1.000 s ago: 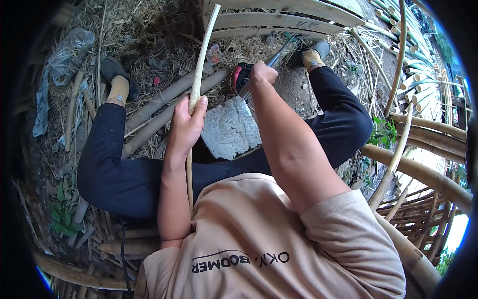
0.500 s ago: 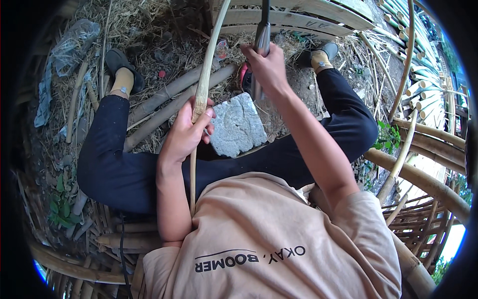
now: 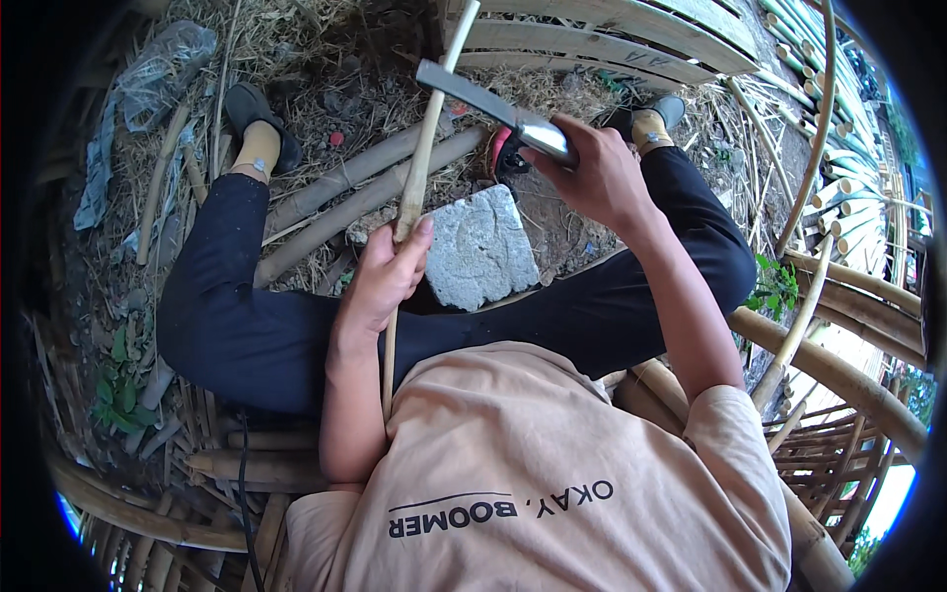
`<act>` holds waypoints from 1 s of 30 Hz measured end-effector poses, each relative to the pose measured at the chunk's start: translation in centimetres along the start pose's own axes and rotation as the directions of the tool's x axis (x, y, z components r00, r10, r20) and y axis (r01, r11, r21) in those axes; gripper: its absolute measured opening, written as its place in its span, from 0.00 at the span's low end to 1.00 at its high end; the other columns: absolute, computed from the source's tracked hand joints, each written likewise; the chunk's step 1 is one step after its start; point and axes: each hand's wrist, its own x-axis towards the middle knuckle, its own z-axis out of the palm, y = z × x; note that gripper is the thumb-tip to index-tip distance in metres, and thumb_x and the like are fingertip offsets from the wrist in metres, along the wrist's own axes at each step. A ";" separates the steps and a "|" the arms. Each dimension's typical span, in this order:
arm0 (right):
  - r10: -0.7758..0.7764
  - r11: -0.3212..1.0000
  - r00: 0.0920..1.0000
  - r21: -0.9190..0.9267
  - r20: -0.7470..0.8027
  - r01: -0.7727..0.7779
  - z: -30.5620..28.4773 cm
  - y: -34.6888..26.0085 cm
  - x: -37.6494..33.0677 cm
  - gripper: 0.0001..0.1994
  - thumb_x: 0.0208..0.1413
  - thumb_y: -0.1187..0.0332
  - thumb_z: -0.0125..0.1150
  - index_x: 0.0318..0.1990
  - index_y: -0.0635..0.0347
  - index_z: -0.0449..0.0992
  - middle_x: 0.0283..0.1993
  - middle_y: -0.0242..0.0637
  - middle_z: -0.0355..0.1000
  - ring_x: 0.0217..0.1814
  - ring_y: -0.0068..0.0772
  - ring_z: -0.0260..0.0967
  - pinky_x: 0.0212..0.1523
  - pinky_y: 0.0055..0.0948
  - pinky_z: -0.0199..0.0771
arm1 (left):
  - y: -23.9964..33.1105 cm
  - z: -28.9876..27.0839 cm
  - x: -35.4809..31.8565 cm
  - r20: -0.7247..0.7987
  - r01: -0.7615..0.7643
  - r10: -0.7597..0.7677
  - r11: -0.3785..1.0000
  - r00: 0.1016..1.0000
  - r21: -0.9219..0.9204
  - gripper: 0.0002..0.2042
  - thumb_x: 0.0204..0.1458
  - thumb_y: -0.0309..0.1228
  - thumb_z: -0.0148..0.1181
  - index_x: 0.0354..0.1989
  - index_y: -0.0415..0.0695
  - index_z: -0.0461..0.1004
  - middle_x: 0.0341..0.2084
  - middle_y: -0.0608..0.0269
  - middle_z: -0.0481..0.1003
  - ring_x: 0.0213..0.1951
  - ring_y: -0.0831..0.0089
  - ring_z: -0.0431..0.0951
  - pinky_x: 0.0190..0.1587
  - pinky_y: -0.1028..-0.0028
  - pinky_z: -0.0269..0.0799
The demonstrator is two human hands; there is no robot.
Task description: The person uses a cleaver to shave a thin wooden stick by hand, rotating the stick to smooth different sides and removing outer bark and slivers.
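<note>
My left hand (image 3: pixel 383 276) is closed around a long pale bamboo strip (image 3: pixel 419 163), just below a thicker node. The strip runs from beside my left forearm up past the top of the picture, slightly tilted to the right. In my right hand (image 3: pixel 600 183) is a knife with a metal handle, its fingers wrapped round the shiny grip. The broad grey blade (image 3: pixel 478 104) points to the left and crosses over the upper part of the strip. Whether its edge bites into the strip, I cannot tell. A rough pale stone block (image 3: pixel 480 249) lies between my legs, right of my left hand.
Two bamboo poles (image 3: pixel 370 183) lie on the straw-strewn ground beyond the stone. A red and black object (image 3: pixel 505 153) sits partly behind the knife. Wooden slats (image 3: pixel 592 44) stand ahead, cut bamboo (image 3: pixel 843 187) is stacked at the far right, and a plastic bag (image 3: pixel 168 74) lies far left.
The knife has swung from upright to pointing left across the bamboo strip, and my right hand has moved right and slightly nearer. My left hand has closed more tightly, a little lower.
</note>
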 end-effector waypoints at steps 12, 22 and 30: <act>-0.011 0.988 0.977 -0.147 0.215 0.044 2.7 0.2 1.2 0.12 0.50 0.59 0.68 0.33 0.58 0.81 0.23 0.46 0.76 0.28 0.51 0.77 0.32 0.44 0.78 | -0.2 3.0 4.6 -0.188 -0.276 0.494 0.717 0.849 0.640 0.19 0.65 0.42 0.52 0.40 0.34 0.75 0.24 0.40 0.75 0.29 0.43 0.77 0.33 0.54 0.69; 0.084 0.989 0.969 -0.134 0.232 -0.054 3.1 2.4 -0.4 0.09 0.46 0.63 0.65 0.29 0.60 0.81 0.26 0.50 0.77 0.31 0.55 0.78 0.35 0.48 0.79 | -0.8 3.4 5.2 -0.191 -0.276 0.509 0.702 0.840 0.657 0.16 0.65 0.38 0.53 0.38 0.35 0.74 0.22 0.41 0.75 0.28 0.42 0.78 0.31 0.54 0.69; 0.080 0.990 0.970 -0.130 0.230 -0.051 2.8 1.1 -0.4 0.08 0.46 0.64 0.65 0.29 0.59 0.81 0.25 0.50 0.77 0.31 0.54 0.78 0.36 0.47 0.79 | -0.5 3.3 5.1 -0.109 -0.374 0.529 0.716 0.842 0.589 0.19 0.66 0.43 0.50 0.41 0.35 0.75 0.27 0.39 0.76 0.33 0.41 0.79 0.34 0.53 0.70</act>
